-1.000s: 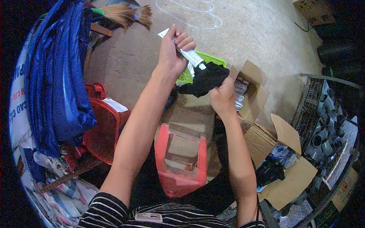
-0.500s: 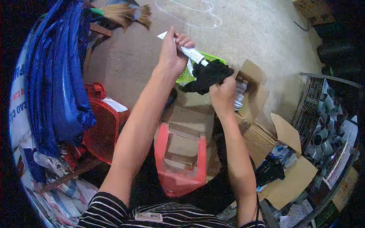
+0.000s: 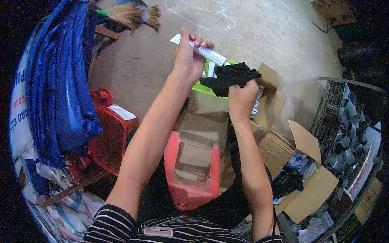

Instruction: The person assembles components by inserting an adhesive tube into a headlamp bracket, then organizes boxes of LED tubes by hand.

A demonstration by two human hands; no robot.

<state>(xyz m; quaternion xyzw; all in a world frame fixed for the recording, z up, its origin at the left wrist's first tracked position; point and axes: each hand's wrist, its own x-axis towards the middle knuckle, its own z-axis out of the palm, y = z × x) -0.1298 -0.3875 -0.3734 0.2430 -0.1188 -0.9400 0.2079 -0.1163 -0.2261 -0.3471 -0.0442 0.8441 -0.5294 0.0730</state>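
My left hand [image 3: 191,56] is wrapped round a white tube [image 3: 212,56] with printing on it, its flat end up and left, its nozzle end pointing down to the right. That nozzle end meets a black cloth [image 3: 233,77], and the cloth partly covers it. Bunched in my right hand [image 3: 243,99], the cloth hangs over a bright green basket [image 3: 208,89]. Some white-and-green items show in the basket behind the cloth.
A red plastic stool [image 3: 192,194] stands between my legs. To the right are open cardboard boxes [image 3: 306,139], one with packets and black cloth inside, and a rack of grey pipe fittings [image 3: 344,150]. On the left are a red chair [image 3: 107,141], blue tarpaulin [image 3: 65,89] and brooms [image 3: 125,16].
Both hands have shifted a little to the right with the tube and the cloth. The tube still points at the cloth.
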